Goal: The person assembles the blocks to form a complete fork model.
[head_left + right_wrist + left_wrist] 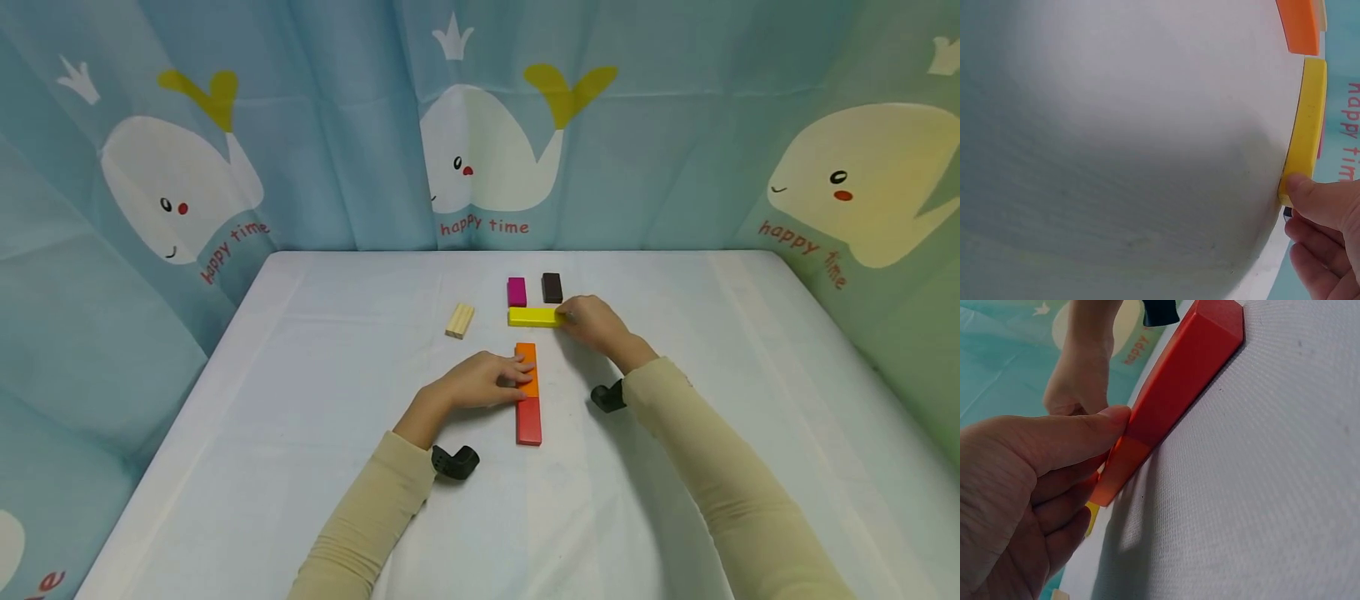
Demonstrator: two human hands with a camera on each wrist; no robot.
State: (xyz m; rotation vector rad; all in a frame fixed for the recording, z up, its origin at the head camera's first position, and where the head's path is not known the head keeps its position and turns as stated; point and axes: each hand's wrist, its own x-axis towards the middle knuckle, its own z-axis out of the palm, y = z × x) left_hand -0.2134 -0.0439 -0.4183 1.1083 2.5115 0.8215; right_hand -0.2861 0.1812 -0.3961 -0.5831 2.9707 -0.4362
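Observation:
An orange block [527,353] and a red block [528,423] lie end to end in one line on the white table. My left hand [480,380] holds the orange block, fingers across it and thumb [1110,422] by the joint with the red one. Just beyond, a yellow block [534,317] lies crosswise, apart from the orange end. My right hand [596,325] pinches the yellow block's right end, with the thumb [1310,190] on its near face. The fingertips behind that block are partly hidden.
Behind the yellow block stand a magenta block [517,292] and a dark brown block [552,287]. Left of them is a plain wood block [460,321]. A whale-print curtain [337,167] borders the table's back and sides.

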